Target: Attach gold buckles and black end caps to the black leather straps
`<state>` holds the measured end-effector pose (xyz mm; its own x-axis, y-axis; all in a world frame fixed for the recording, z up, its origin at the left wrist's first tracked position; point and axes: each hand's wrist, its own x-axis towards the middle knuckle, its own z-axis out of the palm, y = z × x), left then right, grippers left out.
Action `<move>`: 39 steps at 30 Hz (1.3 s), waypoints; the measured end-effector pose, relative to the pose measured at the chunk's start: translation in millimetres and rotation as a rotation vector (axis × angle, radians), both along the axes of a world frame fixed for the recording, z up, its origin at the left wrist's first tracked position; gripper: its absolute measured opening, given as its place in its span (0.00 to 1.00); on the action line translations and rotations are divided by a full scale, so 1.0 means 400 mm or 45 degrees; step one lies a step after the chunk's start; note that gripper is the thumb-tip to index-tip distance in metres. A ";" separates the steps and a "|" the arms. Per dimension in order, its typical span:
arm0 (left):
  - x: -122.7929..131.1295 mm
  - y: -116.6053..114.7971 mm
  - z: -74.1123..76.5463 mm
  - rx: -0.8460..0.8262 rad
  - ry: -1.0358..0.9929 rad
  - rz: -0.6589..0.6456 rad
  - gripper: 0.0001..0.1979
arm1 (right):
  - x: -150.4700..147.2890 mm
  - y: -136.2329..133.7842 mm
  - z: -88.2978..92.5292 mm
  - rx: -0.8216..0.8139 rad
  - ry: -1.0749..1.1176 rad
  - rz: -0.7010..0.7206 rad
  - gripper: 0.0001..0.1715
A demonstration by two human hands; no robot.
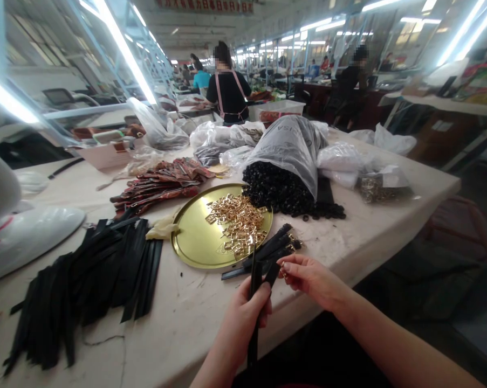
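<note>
The left hand (pixel 247 315) is gripping a black strap (pixel 254 272) just over the tabletop (pixel 186 318) edge; the right hand (pixel 310 276) is pinching the strap's top end; a gold tray (pixel 194 245) of gold buckles (pixel 237 221) is sitting just behind; a pile of straps (pixel 85 275) is lying to the left.

you've got a round gold tray (pixel 186 253) on the table (pixel 389 215), gold buckles (pixel 237 221) heaped in it. left of it a spread of loose black straps (pixel 93 275), behind those a pile of reddish-brown straps (pixel 162 186). grey plastic bag (pixel 292 148) on its side, spilling black rings (pixel 279 191). white fan base (pixel 20 231) far left. person in black top (pixel 228 94) stands beyond the table.
</note>
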<state>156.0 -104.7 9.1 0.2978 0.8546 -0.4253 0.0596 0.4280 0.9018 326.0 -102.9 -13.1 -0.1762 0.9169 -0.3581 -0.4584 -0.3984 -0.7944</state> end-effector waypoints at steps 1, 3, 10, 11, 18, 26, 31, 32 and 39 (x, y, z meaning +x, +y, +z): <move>0.004 0.002 -0.005 0.000 -0.009 -0.023 0.12 | -0.005 0.001 -0.003 -0.014 0.017 -0.002 0.15; 0.015 0.006 -0.012 0.009 0.001 -0.050 0.11 | -0.017 0.002 -0.006 -0.044 0.040 -0.012 0.15; 0.038 0.021 -0.008 0.082 0.061 -0.068 0.12 | -0.052 0.007 -0.014 0.039 -0.119 -0.180 0.16; 0.032 0.024 -0.005 0.074 0.053 -0.058 0.12 | -0.051 0.008 -0.014 0.027 -0.113 -0.180 0.17; -0.025 0.031 -0.012 -0.011 0.123 -0.078 0.11 | -0.020 0.006 -0.011 -0.089 0.130 -0.158 0.16; -0.023 -0.001 0.001 -0.001 0.101 -0.304 0.14 | 0.006 -0.030 -0.012 -0.108 0.146 0.130 0.13; -0.012 -0.020 0.023 0.000 0.099 -0.315 0.14 | -0.004 -0.056 -0.011 -0.150 0.229 0.229 0.15; -0.008 -0.023 0.027 -0.002 0.100 -0.306 0.14 | -0.010 -0.061 -0.011 -0.116 0.204 0.238 0.16; -0.006 -0.041 0.047 -0.141 -0.026 -0.362 0.13 | -0.020 -0.076 -0.001 0.073 0.021 0.220 0.18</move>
